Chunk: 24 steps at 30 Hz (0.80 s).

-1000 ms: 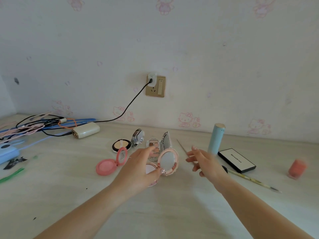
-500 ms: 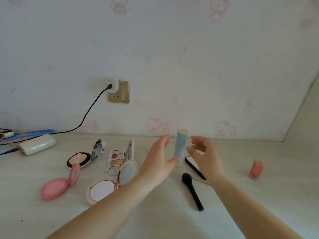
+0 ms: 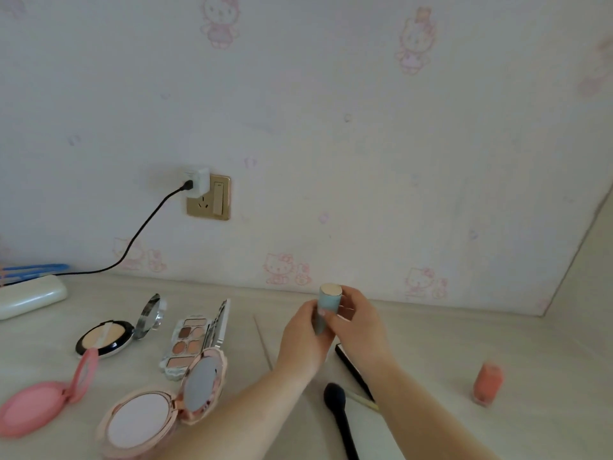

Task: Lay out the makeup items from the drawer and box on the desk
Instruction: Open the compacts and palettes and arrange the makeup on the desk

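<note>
**A:** How far along does the laying-out look?

**B:** Well on, I'd judge. The desk point(image 3: 464, 343) already carries an open black powder compact point(image 3: 106, 338), an open eyeshadow palette point(image 3: 190, 340), an open pink compact point(image 3: 36, 406) at the left edge, and a rose-gold compact point(image 3: 146, 419) with its mirror up. To the right lie a black brush point(image 3: 340, 416), a flat black case point(image 3: 353, 368) partly hidden by the right forearm, a thin stick point(image 3: 263, 343) and a small orange bottle point(image 3: 487, 385) standing well apart from the rest.

**A:** And what is left?

**B:** Neither the drawer nor the box is in view, so I can't tell whether more is to come out. The step in hand seems to be the blue tube point(image 3: 326, 308).

**A:** Where is it?

**B:** Upright between both hands, above the desk near the back wall, its pale cap on top.

**A:** How do the hands sit?

**B:** Both forearms reach forward from the bottom edge. The left hand point(image 3: 305, 336) has its fingers curled round the lower part of the tube; the right hand point(image 3: 360, 323) wraps the upper part just under the cap. Whether the tube's base touches the desk is hidden by the hands.

**A:** Anything else about?

**B:** A white case point(image 3: 30, 298) at the far left, and a charger point(image 3: 197, 180) plugged into the wall socket point(image 3: 209, 202).
</note>
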Available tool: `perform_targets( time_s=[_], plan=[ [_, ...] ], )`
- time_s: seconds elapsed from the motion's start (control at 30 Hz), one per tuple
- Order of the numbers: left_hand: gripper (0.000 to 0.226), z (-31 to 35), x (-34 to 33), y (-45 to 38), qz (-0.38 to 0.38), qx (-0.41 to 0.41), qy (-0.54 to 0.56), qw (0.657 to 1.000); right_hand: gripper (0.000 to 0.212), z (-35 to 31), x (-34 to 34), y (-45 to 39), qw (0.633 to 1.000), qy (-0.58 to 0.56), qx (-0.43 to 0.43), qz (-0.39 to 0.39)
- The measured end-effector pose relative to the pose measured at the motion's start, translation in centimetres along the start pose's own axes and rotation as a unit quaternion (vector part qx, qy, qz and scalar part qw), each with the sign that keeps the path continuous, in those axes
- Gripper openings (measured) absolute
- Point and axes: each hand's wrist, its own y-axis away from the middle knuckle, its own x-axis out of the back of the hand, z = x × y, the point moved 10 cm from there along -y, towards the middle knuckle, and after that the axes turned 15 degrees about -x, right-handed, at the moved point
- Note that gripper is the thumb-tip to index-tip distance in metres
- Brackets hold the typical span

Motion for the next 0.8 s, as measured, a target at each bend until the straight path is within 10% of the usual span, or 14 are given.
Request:
perform_targets(
  time_s=[0.8],
  plan=[
    [0.040,10.0,11.8,5.3,0.040,-0.133,0.073,0.988,0.032,-10.8,-2.3,11.9,0.989,-0.066,0.131,-0.005]
  ],
)
